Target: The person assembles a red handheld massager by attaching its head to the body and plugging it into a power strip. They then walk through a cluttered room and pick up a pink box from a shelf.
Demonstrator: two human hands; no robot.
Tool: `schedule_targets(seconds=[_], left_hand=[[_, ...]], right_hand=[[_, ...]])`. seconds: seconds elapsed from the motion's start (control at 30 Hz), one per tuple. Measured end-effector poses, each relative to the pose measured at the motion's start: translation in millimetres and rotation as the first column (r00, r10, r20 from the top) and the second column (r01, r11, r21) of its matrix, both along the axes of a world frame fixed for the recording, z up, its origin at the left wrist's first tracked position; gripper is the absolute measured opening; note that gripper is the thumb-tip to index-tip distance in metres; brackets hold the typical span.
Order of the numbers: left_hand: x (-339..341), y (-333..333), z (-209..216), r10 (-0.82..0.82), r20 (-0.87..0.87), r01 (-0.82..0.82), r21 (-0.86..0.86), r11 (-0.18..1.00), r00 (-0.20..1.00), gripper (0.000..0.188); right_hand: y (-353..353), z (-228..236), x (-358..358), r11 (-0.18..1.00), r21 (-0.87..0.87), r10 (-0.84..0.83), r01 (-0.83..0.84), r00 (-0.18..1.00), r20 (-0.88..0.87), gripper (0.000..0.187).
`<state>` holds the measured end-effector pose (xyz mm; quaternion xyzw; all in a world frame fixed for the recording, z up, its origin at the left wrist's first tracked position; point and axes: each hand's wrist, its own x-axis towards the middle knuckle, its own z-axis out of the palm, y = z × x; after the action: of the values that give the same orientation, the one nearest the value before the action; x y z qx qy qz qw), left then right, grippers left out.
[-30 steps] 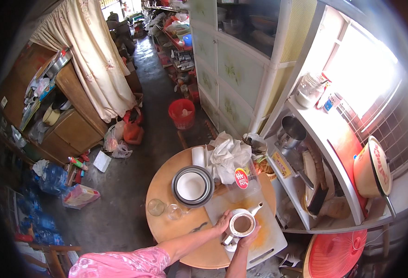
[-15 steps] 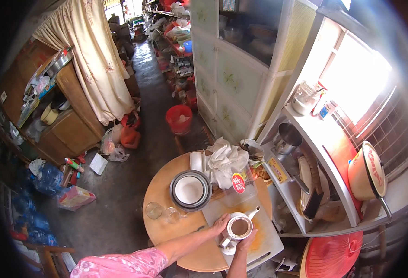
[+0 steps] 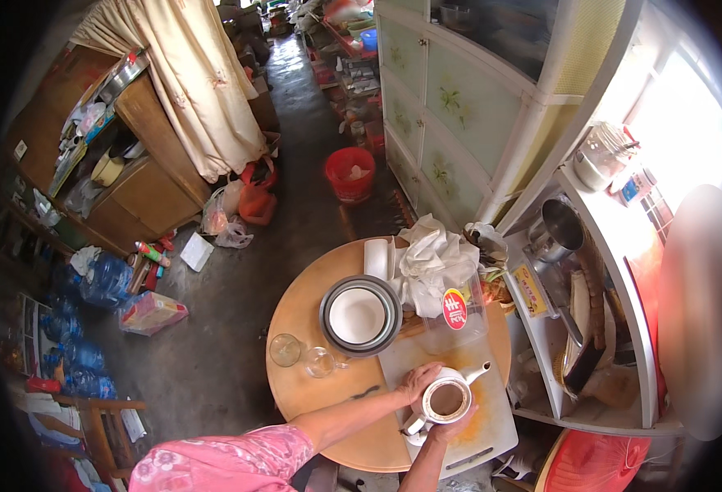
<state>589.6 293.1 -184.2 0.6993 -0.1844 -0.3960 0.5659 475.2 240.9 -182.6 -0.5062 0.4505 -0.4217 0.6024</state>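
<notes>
A white teapot (image 3: 421, 407) with a spout and handle stands lidless over a white cutting board (image 3: 492, 426) on the round wooden table (image 3: 299, 316). Its spout points away to the right, and its inside looks brownish; liquid or stain, I cannot tell. On the teapot's left side lies my left hand (image 3: 418, 382), fingers curved against the wall. My right hand (image 3: 458, 426) cups the near right side, so the teapot sits between both palms. Further left are stacked bowls (image 3: 357, 316), a glass cup (image 3: 285, 349) and a glass mug (image 3: 320, 362).
Crumpled white plastic (image 3: 431, 250) and a clear container with a red label (image 3: 454, 309) crowd the table's far side. A white shelf unit (image 3: 546, 348) with a metal pot (image 3: 556, 228) borders the right. On the floor stand a red bucket (image 3: 350, 176) and several blue water bottles (image 3: 105, 279).
The whole scene has shifted rightward in the picture as my view turned. Both hands keep the teapot between them over the cutting board.
</notes>
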Motion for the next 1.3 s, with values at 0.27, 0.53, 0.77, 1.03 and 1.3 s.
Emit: schedule_targets(seconds=[0.27, 0.53, 0.77, 1.03, 1.3], left_hand=[[-1.1, 2.7, -5.5, 0.001, 0.049, -0.001, -0.013, 1.0, 0.999, 0.04], [-5.2, -2.9, -8.3, 0.057, 0.015, -0.058, 0.009, 0.998, 0.998, 0.044], [4.9, -2.6, 11.3, -0.005, -0.017, 0.005, 0.011, 1.0, 1.0, 0.05], [-1.7, 85.5, 44.6, -0.337, 0.042, 0.299, 0.364, 0.882, 0.941, 0.062], [2.0, 285.2, 77.4, -0.359, -0.003, 0.32, 0.461, 0.828, 0.933, 0.039]], right_hand=[[4.5, -1.3, -0.9, 0.999, 0.037, -0.003, 0.001, 0.997, 0.075, 0.039], [-3.9, -40.9, -21.4, 0.989, 0.144, -0.051, 0.044, 0.997, 0.049, 0.035], [-4.0, -11.9, -9.1, 1.0, 0.01, -0.016, 0.017, 0.993, -0.114, 0.033], [11.6, 12.9, -25.7, 0.933, 0.336, -0.065, 0.127, 0.98, -0.188, 0.05], [72.3, 8.2, -106.8, 0.963, 0.114, -0.154, 0.246, 0.842, -0.517, 0.037]])
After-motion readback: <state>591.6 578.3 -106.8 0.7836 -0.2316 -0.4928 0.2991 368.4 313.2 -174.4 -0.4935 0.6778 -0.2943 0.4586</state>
